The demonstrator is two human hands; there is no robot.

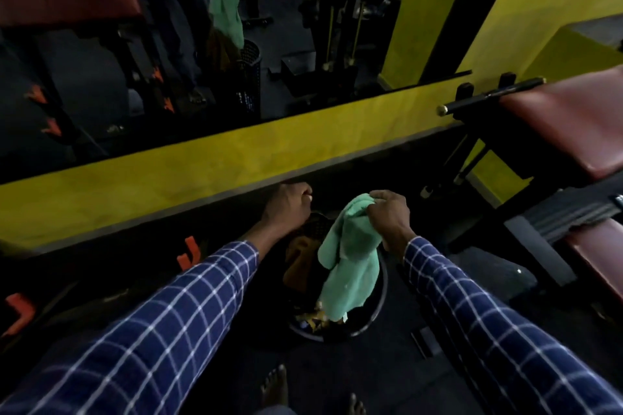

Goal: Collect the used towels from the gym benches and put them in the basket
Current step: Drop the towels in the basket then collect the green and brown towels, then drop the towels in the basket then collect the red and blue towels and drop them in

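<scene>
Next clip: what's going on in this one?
A person in a blue checked shirt stands over a black basket on the gym floor beside a mirror. Their right hand grips a green towel by its top, and it hangs over the basket's opening, not yet released. Other cloths already lie inside. The left hand reaches toward the far rim; whether it holds anything is unclear.

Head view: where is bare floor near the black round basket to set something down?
Bare dark floor lies between the black round basket and the bare feet. Crowded: the right side, under the maroon padded bench.
</scene>
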